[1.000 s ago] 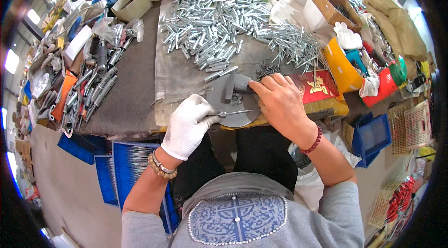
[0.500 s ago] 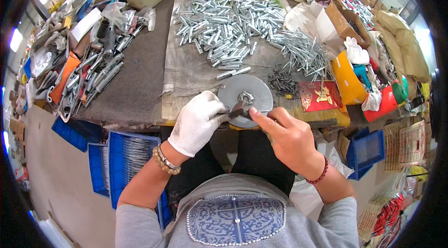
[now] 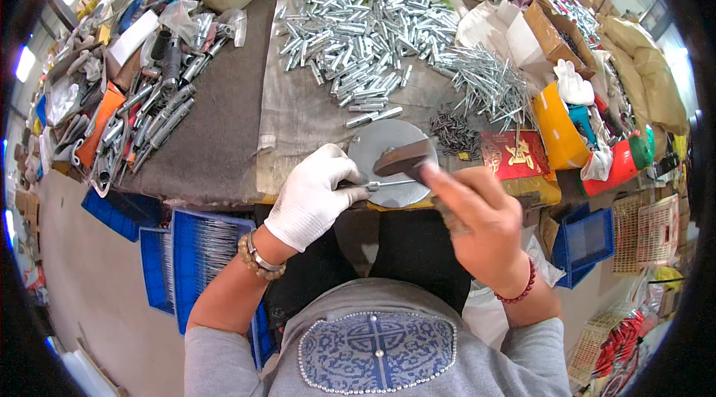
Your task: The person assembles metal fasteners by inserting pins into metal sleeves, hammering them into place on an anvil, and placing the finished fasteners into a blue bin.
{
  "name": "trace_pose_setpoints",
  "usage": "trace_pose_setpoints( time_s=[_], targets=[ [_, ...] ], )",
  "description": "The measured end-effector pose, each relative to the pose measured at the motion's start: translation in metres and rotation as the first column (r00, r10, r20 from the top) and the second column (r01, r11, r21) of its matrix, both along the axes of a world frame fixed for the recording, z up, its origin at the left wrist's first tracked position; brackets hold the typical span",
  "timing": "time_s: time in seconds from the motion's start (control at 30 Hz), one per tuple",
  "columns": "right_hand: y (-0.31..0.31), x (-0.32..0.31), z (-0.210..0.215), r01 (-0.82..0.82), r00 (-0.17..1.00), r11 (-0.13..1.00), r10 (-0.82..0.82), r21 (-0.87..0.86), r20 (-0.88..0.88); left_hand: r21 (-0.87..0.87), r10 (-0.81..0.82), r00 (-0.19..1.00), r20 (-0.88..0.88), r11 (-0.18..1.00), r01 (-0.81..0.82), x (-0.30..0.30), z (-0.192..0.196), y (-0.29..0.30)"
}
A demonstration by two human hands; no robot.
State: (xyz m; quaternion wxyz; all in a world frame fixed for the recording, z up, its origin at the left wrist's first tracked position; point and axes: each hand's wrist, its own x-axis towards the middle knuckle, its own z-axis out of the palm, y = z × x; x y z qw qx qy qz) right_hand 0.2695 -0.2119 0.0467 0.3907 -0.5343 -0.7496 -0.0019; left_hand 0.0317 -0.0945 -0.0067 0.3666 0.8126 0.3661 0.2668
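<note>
Round flat grey metal disc [image 3: 365,145] sits right at the front edge of the dark cloth-covered worktable [image 3: 216,124]; wearer's lap just beyond. Bare dark cloth stretches left of the hands up to a heap of mixed metal tools [image 3: 168,121]. Far side bounded by a pile of short silver metal tubes [image 3: 358,39]; right side tighter: small dark metal screws [image 3: 452,130] just beside disc, then red card with gold print [image 3: 513,156].

Left hand [image 3: 317,192], white knit glove: thumb and fingers pinch the thicker end of a thin silver metal rod [image 3: 395,183], which lies across the disc's near part. Right hand [image 3: 485,210], bare, blurred: fingers wrapped round a dark metal hammer [image 3: 403,159], head over disc; contact unclear.
</note>
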Motion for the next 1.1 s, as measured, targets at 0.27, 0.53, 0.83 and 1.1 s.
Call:
trace_pose_setpoints(
  time_s=[0.27,0.53,0.83,1.1],
  targets=[
    [-0.001,0.002,-0.002,0.0,0.996,0.999,0.004,-0.037,0.088,-0.068,0.011,0.998,-0.054,0.998,-0.015,0.001,0.001,0.004],
    [0.029,0.013,-0.02,0.054,0.998,0.981,-0.048,-0.186,0.033,-0.049,-0.026,0.999,0.036,0.998,0.027,-0.001,-0.004,0.005],
    [-0.003,-0.009,-0.028,0.152,0.968,0.93,-0.072,-0.334,0.24,0.013,0.009,0.998,0.055,1.0,-0.009,-0.002,-0.009,-0.003],
    [-0.014,-0.011,-0.055,-0.372,0.819,0.662,-0.096,-0.651,-0.566,0.066,0.238,0.959,0.152,0.966,-0.25,0.002,-0.02,-0.053]
  ],
)
